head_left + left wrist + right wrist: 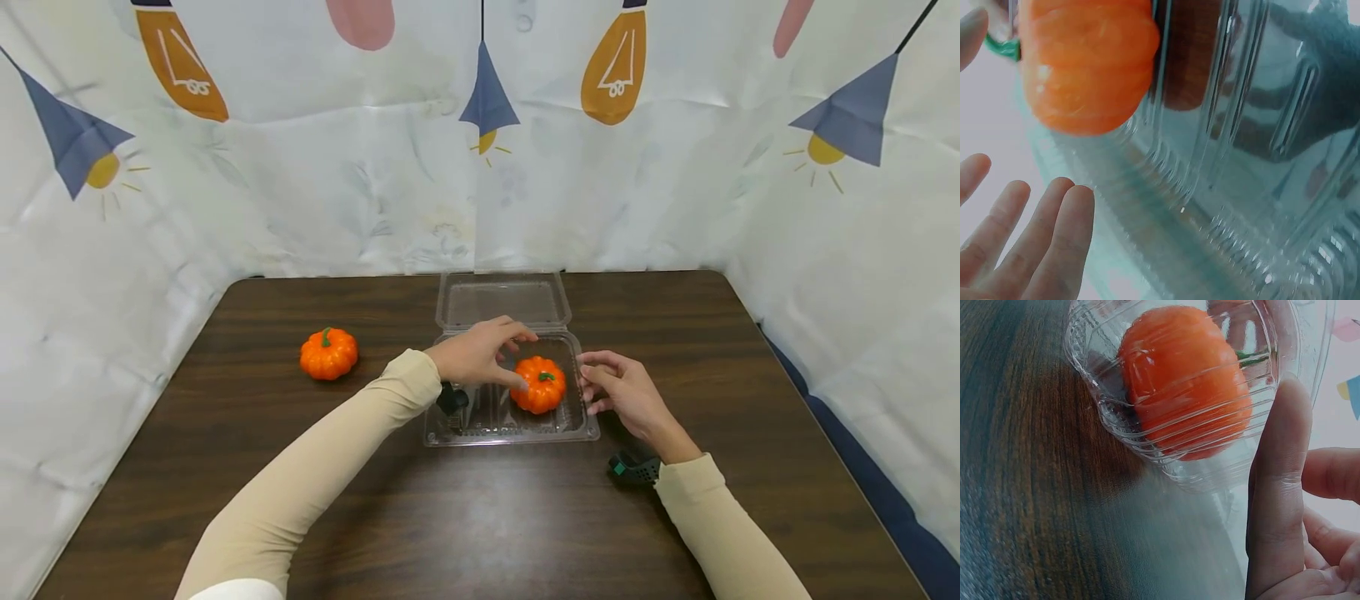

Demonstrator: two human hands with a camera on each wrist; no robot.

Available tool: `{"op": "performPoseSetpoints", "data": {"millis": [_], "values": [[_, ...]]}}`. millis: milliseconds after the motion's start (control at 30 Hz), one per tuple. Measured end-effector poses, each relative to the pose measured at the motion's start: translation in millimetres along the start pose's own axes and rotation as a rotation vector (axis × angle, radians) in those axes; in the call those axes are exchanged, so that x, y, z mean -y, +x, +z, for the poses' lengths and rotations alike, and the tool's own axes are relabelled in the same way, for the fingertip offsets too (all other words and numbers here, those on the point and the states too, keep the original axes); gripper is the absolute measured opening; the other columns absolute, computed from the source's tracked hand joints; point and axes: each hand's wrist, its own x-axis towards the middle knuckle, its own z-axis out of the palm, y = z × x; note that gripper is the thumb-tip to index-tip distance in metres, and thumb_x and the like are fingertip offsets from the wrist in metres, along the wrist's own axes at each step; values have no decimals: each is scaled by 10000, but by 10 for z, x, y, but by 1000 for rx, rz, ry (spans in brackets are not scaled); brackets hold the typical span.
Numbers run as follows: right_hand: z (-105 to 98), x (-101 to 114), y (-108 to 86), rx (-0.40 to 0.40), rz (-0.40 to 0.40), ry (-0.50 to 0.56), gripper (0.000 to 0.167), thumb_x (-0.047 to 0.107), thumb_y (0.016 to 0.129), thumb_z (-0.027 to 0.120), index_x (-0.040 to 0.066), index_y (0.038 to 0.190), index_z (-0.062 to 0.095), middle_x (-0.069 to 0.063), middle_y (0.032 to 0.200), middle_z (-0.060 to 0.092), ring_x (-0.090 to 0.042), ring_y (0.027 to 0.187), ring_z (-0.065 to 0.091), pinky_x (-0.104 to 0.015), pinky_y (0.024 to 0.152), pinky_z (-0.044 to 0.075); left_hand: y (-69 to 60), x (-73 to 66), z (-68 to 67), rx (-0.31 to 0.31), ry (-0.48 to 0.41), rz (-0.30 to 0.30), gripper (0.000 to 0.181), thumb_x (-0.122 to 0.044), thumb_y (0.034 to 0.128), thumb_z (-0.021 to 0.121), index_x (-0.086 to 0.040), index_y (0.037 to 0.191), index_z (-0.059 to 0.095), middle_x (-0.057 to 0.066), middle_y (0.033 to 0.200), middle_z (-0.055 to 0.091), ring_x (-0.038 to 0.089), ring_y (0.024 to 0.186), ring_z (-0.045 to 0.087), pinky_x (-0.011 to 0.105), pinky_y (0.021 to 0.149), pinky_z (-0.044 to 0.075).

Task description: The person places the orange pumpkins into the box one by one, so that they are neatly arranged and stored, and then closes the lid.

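Observation:
An orange pumpkin with a green stem sits in the right part of a clear plastic container, whose lid lies back. Over the container, my left hand spreads its thumb and fingers around the pumpkin's left and far side; in the left wrist view its fingers stand apart from the pumpkin. My right hand is at the container's right edge, fingers loosely bent; whether they touch the rim cannot be told. The right wrist view shows the pumpkin through the clear wall.
A second orange pumpkin rests on the dark wooden table, left of the container. A white patterned cloth hangs behind the table and along both sides. Each wrist wears a dark strap.

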Motion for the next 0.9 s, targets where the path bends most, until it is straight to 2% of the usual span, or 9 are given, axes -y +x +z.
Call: {"op": "performPoseSetpoints", "data": {"millis": [267, 567, 900], "values": [[-8, -6, -13, 2, 0, -2, 411, 199, 1063, 592, -31, 1399, 536, 35, 869, 683, -102, 691, 637, -262, 598, 624, -115, 13, -132, -58, -5, 15, 698, -389, 897, 816, -166, 1486, 514, 74, 1454, 522, 280, 1322, 608, 408, 1044, 580], [9, 7, -16, 6, -1, -3, 417, 204, 1063, 593, -31, 1403, 531, 41, 867, 680, -100, 689, 634, -259, 598, 622, -264, 27, -268, -103, 8, 12, 698, -382, 893, 822, -153, 1479, 522, 102, 1429, 550, 268, 1289, 630, 399, 1057, 578], [-18, -2, -27, 22, -10, -14, 469, 253, 1056, 613, -37, 1414, 522, 33, 893, 686, -102, 715, 647, -269, 609, 627, -425, 86, -398, -184, 0, 17, 641, -372, 906, 808, -174, 1455, 544, 51, 1429, 555, 297, 1307, 622, 398, 1051, 580]]}}
